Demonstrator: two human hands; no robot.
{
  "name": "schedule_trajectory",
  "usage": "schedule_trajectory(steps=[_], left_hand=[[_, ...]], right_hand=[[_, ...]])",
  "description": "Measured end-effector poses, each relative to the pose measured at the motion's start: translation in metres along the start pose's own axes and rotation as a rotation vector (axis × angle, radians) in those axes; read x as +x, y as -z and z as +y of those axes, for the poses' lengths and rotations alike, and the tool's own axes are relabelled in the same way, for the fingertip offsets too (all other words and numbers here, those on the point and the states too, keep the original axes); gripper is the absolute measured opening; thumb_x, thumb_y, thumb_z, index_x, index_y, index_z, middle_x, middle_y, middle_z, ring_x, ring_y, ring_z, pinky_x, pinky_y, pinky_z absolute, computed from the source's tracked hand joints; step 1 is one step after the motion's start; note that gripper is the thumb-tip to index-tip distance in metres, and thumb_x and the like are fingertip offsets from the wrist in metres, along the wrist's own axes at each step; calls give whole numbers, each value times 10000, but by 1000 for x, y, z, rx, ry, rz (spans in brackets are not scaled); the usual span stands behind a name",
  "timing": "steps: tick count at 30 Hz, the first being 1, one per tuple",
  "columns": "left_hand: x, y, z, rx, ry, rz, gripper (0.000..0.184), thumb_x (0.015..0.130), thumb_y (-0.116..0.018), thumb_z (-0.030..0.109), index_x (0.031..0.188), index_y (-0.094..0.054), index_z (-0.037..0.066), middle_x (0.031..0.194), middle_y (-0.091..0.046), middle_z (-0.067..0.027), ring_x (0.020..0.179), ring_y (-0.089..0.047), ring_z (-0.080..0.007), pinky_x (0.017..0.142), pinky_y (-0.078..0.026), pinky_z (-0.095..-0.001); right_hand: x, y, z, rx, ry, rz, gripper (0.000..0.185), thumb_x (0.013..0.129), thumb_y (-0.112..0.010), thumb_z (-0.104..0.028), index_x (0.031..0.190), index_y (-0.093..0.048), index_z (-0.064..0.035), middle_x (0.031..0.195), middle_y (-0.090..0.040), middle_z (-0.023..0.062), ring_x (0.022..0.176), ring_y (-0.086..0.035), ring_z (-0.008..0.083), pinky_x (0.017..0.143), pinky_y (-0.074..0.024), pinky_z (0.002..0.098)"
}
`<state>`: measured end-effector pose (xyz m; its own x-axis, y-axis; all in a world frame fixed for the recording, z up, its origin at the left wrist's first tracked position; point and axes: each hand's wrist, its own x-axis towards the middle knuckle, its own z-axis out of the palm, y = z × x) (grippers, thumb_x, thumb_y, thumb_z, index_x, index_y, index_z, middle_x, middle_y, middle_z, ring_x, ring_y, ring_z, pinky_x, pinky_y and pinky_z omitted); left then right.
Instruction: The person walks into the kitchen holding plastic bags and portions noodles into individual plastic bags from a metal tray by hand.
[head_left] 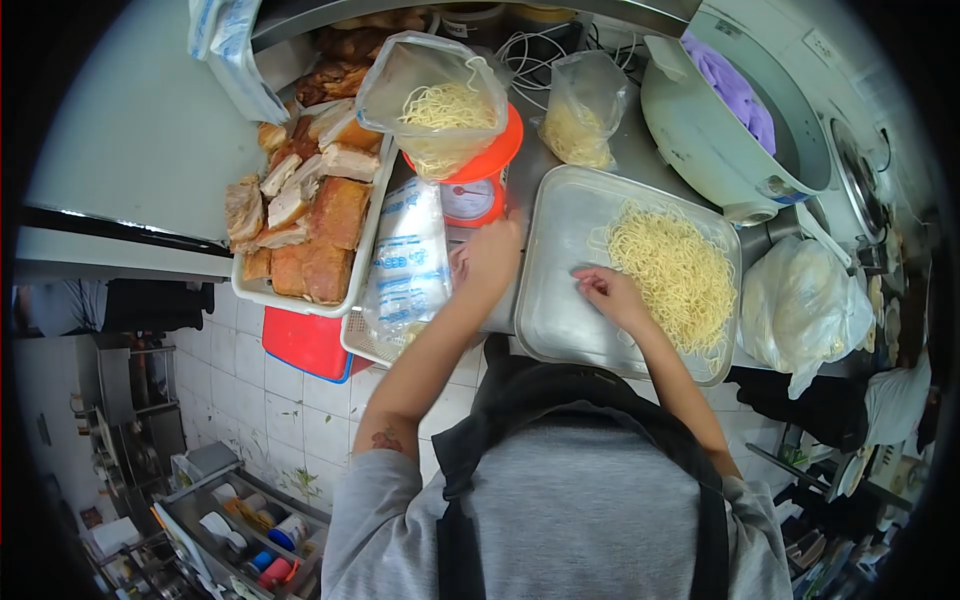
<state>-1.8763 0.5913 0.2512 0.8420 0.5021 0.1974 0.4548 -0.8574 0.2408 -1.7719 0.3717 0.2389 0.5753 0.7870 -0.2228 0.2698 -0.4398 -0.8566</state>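
Pale noodles (672, 275) lie heaped on the right side of a metal tray (562, 300). My right hand (610, 295) is over the tray at the heap's left edge, fingers loosely curled; whether they hold anything is too small to tell. An open plastic bag of noodles (445, 115) rests on the orange pan (500, 150) of a dial scale (468, 202). My left hand (488, 258) is below the scale, beside a stack of printed plastic bags (410, 250); its fingers are partly hidden.
A white tray of cooked meat pieces (360, 275) stands at the left. Another bag of noodles (580, 120) sits behind the metal tray. A large pot (690, 150) and a full white plastic bag (805, 305) are at the right. Cables lie at the back.
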Motion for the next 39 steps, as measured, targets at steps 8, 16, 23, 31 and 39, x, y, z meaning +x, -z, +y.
schedule_trajectory(steps=[8,16,23,31,39], left_hand=[[31,-21,7,334,-157,-236,96,787,-629,91,777,-723,107,738,-710,-70,694,-716,-228,554,-568,-347],[28,-21,5,424,-252,-194,74,730,-671,70,705,-716,123,689,-698,-56,679,-717,-217,544,-563,-334],[24,29,15,143,-260,-131,100,752,-641,80,817,-716,90,773,-706,-100,763,-705,-277,629,-568,-371],[-28,21,64,-415,-108,-284,211,748,-643,69,941,-724,96,957,-679,-114,901,-653,-289,777,-519,-403],[-56,23,51,-598,-312,38,200,751,-664,42,940,-711,87,883,-667,-83,857,-621,-291,799,-500,-398]], right_hand=[[-20,-1,3,-47,66,39,196,841,-648,-64,1031,-699,-49,817,-655,96,664,-599,130,652,-500,267],[-42,0,8,10,27,52,208,836,-652,-41,1040,-691,-43,793,-651,82,671,-592,130,666,-496,260],[-45,6,14,124,2,28,194,849,-663,-63,1040,-694,-46,779,-652,45,684,-575,94,658,-484,248],[5,65,-76,100,91,332,204,855,-721,-217,924,-731,-26,684,-642,5,616,-499,41,543,-398,220],[109,31,-312,-532,876,153,230,809,-662,-131,1025,-722,-79,791,-694,138,656,-657,206,601,-520,330]])
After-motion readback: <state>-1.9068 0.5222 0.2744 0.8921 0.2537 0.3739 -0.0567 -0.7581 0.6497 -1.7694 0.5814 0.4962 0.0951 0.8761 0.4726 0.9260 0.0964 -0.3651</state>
